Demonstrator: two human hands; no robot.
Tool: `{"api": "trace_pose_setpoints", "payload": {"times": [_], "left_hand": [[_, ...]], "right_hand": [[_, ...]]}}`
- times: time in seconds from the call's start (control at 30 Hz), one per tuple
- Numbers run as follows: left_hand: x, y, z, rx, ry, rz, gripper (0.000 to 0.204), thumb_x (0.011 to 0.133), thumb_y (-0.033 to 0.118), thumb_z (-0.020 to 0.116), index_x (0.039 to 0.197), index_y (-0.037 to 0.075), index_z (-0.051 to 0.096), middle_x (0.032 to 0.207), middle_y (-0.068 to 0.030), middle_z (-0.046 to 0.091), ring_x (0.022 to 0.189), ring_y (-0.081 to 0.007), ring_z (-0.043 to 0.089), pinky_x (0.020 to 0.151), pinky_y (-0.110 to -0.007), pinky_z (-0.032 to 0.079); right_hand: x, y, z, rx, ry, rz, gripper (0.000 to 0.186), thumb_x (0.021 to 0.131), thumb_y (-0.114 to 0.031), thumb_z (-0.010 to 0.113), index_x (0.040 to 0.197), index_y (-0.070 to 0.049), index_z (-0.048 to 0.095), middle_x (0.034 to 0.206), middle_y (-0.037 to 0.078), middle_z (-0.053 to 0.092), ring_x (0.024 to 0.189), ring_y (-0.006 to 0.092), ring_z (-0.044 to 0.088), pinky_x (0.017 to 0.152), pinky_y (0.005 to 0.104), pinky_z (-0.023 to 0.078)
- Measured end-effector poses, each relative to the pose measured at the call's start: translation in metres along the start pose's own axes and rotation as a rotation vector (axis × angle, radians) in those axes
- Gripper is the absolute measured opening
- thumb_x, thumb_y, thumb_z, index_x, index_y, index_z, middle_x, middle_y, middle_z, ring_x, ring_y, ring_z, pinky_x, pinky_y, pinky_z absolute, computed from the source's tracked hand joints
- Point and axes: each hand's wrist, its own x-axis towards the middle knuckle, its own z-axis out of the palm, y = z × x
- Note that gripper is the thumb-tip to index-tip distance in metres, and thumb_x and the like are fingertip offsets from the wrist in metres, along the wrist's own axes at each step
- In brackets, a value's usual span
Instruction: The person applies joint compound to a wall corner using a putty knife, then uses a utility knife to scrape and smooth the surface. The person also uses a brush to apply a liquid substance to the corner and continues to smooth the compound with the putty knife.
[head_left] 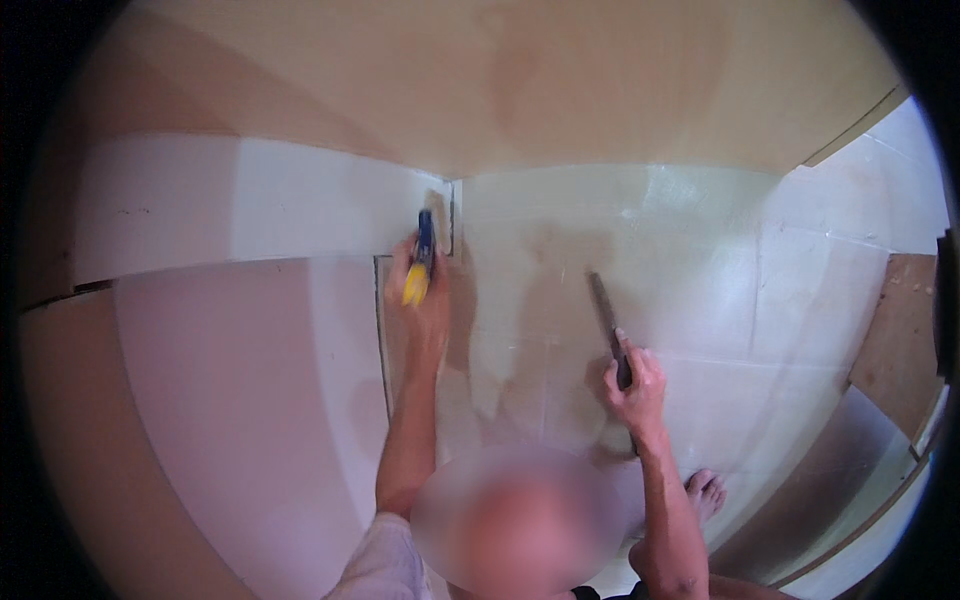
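My left hand point(431, 303) is closed around a dark blue tool with a yellow end point(424, 243); its exact kind cannot be made out. The dark end points away from me, close to the corner of the white board point(290, 200), beside a narrow dark gap. Whether it touches the board I cannot tell. In my right hand point(642, 385) is a long, thin, dark bar-shaped tool point(603, 300), like a file, held by its near end. Its far end extends over the pale tiles, and contact with them is unclear.
A wide tan wooden panel point(600, 80) spans the far side. Pale, shiny tiles point(700, 280) spread in front of me. To the left lies a pinkish panel point(240, 380) with a brown border. At right are a brown board point(890, 340) and a bare foot point(707, 492).
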Motion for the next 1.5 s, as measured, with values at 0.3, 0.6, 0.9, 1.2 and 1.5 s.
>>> {"api": "trace_pose_setpoints", "payload": {"times": [0.3, 0.6, 0.9, 1.2, 1.5], "left_hand": [[0.066, -0.056, 0.074, 0.258, -0.114, 0.081, 0.023, 0.090, 0.014, 0.063, 0.090, -0.007, 0.057, 0.074, -0.0248, 0.060, 0.071, -0.0427, 0.061, 0.066, -0.042, 0.048], [0.044, -0.056, 0.069, -0.170, -0.097, -0.085, 0.024, 0.087, 0.015, 0.067, 0.100, -0.002, 0.055, 0.075, -0.0114, 0.055, 0.070, -0.0168, 0.054, 0.065, -0.036, 0.047], [0.054, -0.083, 0.095, 0.199, -0.146, 0.148, 0.021, 0.084, 0.007, 0.067, 0.096, -0.001, 0.052, 0.075, -0.0118, 0.058, 0.067, -0.0184, 0.055, 0.061, -0.033, 0.046], [0.058, -0.026, 0.102, 0.150, -0.278, 0.073, 0.024, 0.082, 0.004, 0.065, 0.103, -0.001, 0.054, 0.080, -0.0149, 0.064, 0.073, -0.0241, 0.062, 0.066, -0.038, 0.048], [-0.009, -0.029, 0.042, -0.224, -0.142, 0.055, 0.043, 0.097, 0.027, 0.060, 0.128, -0.002, 0.053, 0.122, -0.0122, 0.059, 0.114, -0.0219, 0.055, 0.098, -0.032, 0.040]], "right_hand": [[-0.005, 0.004, -0.005, -0.002, -0.010, 0.025, 0.052, 0.077, -0.006, 0.064, 0.128, -0.004, 0.058, 0.082, 0.015, 0.060, 0.074, 0.0311, 0.057, 0.067, 0.0414, 0.048], [-0.007, 0.006, -0.009, -0.004, -0.022, 0.030, 0.051, 0.077, -0.008, 0.065, 0.127, -0.002, 0.058, 0.082, 0.015, 0.059, 0.077, 0.0309, 0.057, 0.069, 0.0409, 0.049], [-0.004, -0.007, -0.007, 0.030, -0.047, 0.045, 0.048, 0.078, -0.006, 0.063, 0.126, -0.003, 0.059, 0.082, 0.017, 0.060, 0.076, 0.0320, 0.058, 0.070, 0.0421, 0.049], [-0.009, -0.003, -0.006, -0.106, -0.031, 0.064, 0.051, 0.082, -0.009, 0.059, 0.132, -0.003, 0.054, 0.086, 0.016, 0.060, 0.079, 0.0330, 0.059, 0.070, 0.0441, 0.050], [-0.004, 0.010, -0.014, -0.411, -0.310, 0.010, 0.044, 0.088, -0.005, 0.050, 0.131, 0.001, 0.049, 0.109, 0.021, 0.056, 0.093, 0.0343, 0.063, 0.074, 0.0423, 0.055]]}}
